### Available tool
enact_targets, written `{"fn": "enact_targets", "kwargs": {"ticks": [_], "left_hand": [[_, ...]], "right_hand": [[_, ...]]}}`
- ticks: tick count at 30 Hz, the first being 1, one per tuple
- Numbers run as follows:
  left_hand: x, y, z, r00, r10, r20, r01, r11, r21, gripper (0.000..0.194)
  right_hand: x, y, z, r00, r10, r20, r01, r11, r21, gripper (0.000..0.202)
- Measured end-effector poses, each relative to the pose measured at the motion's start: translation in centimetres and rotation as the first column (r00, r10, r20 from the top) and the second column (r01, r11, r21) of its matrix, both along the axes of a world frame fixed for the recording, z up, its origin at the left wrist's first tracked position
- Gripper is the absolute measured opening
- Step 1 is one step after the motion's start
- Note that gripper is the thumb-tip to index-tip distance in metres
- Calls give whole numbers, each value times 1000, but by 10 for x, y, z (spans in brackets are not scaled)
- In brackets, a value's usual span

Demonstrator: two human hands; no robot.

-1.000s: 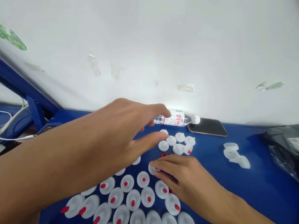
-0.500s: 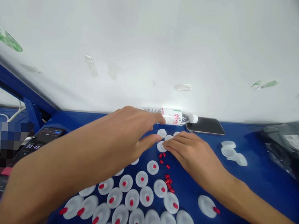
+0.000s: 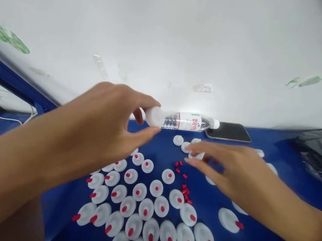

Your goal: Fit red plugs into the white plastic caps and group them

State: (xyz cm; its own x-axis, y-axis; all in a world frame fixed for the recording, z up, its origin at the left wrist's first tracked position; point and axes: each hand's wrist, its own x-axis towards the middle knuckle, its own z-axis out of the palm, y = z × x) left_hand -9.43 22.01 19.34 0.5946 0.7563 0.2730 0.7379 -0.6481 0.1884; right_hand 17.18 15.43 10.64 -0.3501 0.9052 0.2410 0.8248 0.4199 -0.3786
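I'm pinching a plain disc (image 3: 154, 117), left hand (image 3: 110, 112), toward the counter (image 3: 286, 150)'s far edge; right hand (image 3: 230, 160) hovering half-spread. Red-tipped discs (image 3: 144, 204) are crowding nearward; spare discs (image 3: 178, 140), loose red pieces (image 3: 184, 186) are lying unjoined.

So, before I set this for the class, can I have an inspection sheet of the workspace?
Surface: blue tabletop, mostly covered in front.
Job's things: red-tipped white discs in loose rows; loose red pieces beside them; plain white discs farther back.
Clutter: plastic bottle on its side; smartphone; dark plastic bag at right.
Hands: left hand pinches a white disc; right hand, fingers parted, over plain discs, contact unclear.
Cables: white cables, far left.
Surroundings: white wall with tape scraps.
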Motion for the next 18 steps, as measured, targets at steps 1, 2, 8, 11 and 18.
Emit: {"fn": "enact_targets", "kwargs": {"ticks": [1,2,8,11,18], "left_hand": [[-2,-1,3,1000,31,4,-31,999,42,38],[-3,-2,5,999,31,11,-32,997,66,40],[10,-5,4,993,-95,74,94,995,15,33],[15,-4,2,989,-130,70,131,991,-13,24],[11,3,-12,998,-59,-27,54,986,-160,17]], "right_hand": [[1,1,-8,993,45,105,-42,999,-35,16],[1,1,-14,978,80,192,-68,995,-70,15],[-8,-1,-24,919,110,378,-31,977,-209,13],[-13,-2,-25,914,108,390,-13,971,-239,9],[-9,-2,-25,968,98,231,-59,984,-170,19]]}}
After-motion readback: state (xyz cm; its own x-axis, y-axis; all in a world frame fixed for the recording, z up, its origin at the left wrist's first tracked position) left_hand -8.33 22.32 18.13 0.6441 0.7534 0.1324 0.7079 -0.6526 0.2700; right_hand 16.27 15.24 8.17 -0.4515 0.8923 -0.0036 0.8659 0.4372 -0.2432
